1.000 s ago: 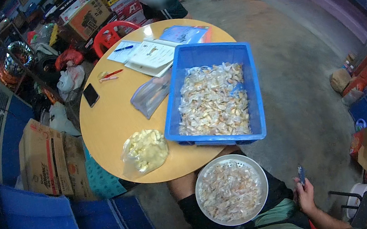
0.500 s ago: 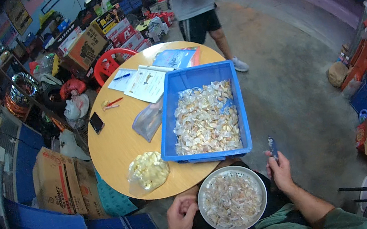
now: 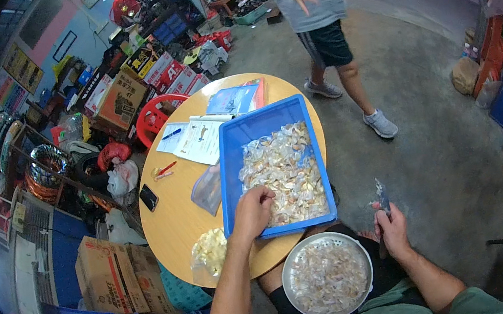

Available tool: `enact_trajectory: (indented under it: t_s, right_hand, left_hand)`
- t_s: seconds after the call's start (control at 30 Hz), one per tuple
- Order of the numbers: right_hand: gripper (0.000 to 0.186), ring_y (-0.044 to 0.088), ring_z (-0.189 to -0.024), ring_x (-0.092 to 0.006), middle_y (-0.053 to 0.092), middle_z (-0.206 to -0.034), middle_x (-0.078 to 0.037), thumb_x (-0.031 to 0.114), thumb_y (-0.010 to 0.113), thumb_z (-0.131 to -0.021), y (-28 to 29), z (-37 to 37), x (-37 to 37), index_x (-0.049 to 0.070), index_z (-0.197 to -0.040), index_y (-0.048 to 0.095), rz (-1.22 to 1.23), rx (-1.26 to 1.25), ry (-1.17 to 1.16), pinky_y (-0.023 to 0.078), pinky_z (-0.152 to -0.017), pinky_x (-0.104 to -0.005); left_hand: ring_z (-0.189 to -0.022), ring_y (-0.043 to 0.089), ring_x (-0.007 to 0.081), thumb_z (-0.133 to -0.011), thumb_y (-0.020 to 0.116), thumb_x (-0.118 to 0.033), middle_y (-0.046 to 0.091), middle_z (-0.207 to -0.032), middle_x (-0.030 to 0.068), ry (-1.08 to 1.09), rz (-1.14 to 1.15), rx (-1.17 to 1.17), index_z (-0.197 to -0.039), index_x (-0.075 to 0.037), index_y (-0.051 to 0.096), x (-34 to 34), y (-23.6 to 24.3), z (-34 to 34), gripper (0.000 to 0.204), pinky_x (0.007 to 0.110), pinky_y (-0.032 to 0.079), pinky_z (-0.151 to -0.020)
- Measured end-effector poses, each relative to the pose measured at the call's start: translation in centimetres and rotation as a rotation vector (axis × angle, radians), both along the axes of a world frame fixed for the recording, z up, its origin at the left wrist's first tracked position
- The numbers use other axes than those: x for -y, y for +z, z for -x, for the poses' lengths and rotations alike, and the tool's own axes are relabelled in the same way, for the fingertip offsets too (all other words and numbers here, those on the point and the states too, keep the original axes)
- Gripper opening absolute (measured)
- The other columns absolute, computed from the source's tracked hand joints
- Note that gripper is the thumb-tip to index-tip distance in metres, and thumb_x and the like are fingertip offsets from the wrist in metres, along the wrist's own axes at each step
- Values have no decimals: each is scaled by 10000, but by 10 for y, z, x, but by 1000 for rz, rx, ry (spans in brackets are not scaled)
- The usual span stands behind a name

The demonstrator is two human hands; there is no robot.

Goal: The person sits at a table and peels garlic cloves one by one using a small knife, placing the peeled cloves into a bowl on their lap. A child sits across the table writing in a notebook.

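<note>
My left hand (image 3: pixel 255 209) reaches into the blue plastic tub (image 3: pixel 224 175), fingers curled together at the near left of a heap of unpeeled garlic cloves (image 3: pixel 291 173). What those fingers hold, if anything, is hidden. Away from the tub, on the right, my right hand (image 3: pixel 393 229) grips a small knife (image 3: pixel 382 193), blade pointing up with whitish bits stuck to it. On my lap rests a pale round colander (image 3: pixel 288 287) filled with papery garlic skins (image 3: pixel 330 277). A clear bag of peeled garlic cloves (image 3: pixel 210 250) sits at the table's near edge.
The tub stands on a round wooden table (image 3: pixel 178 232), overhanging its right side. Also there are an open notebook (image 3: pixel 199 140), a phone (image 3: pixel 148 197), pens (image 3: pixel 166 169) and a plastic pouch (image 3: pixel 207 189). Another person (image 3: pixel 321 19) is beyond the table. Cardboard boxes (image 3: pixel 108 274) stand left.
My left hand has gone from beside the colander up into the tub. My right hand still grips the knife. The other person has stepped rightward and changed arm position; the whole view has shifted.
</note>
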State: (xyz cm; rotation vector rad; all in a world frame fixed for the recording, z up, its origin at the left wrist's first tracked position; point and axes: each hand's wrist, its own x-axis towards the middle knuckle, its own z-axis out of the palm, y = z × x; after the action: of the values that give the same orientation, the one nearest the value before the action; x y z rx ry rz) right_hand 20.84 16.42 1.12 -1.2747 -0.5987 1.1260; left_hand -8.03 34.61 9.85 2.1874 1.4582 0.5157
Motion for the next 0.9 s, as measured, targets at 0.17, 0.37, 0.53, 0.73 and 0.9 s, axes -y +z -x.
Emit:
enact_trajectory:
  t_s: [0.17,0.37,0.53,0.73,0.9]
  right_hand:
    - [228,500,-535,-80,555,-726,-1,147,509,-976,-16,3,3,13,-1145,581,3,31,79,413,-477,-239]
    - [217,499,-531,-76,560,-708,4,139,522,-964,-10,8,6,23,-1132,595,-10,65,118,405,-479,-242]
    - [202,498,-533,-75,559,-702,4,131,526,-957,-8,13,8,26,-1115,595,-3,98,130,403,-482,-246]
    - [186,493,-537,-72,549,-704,9,135,521,-968,3,14,13,33,-1109,584,-41,104,134,397,-477,-241]
    - [187,479,-527,-70,539,-706,7,126,504,-977,3,19,11,31,-1122,573,-74,75,134,392,-473,-236]
  left_hand:
    - [-877,673,294,-761,726,-69,683,-927,151,-182,12,-226,-972,-37,688,-27,-31,12,216,387,535,-775]
    - [-909,654,317,-769,720,-109,671,-916,144,-163,85,-336,-908,-57,667,-26,-26,5,158,425,519,-790]
    - [-844,664,325,-769,729,-137,681,-853,146,-125,34,-280,-892,-51,658,-23,-26,9,165,427,521,-753]
    - [-823,686,322,-786,711,-142,701,-855,153,5,41,-159,-898,-37,658,-16,-3,-1,162,413,535,-734]
    - [-737,666,223,-820,684,-105,692,-802,122,26,-72,164,-976,-53,690,-15,-4,13,165,347,522,-680]
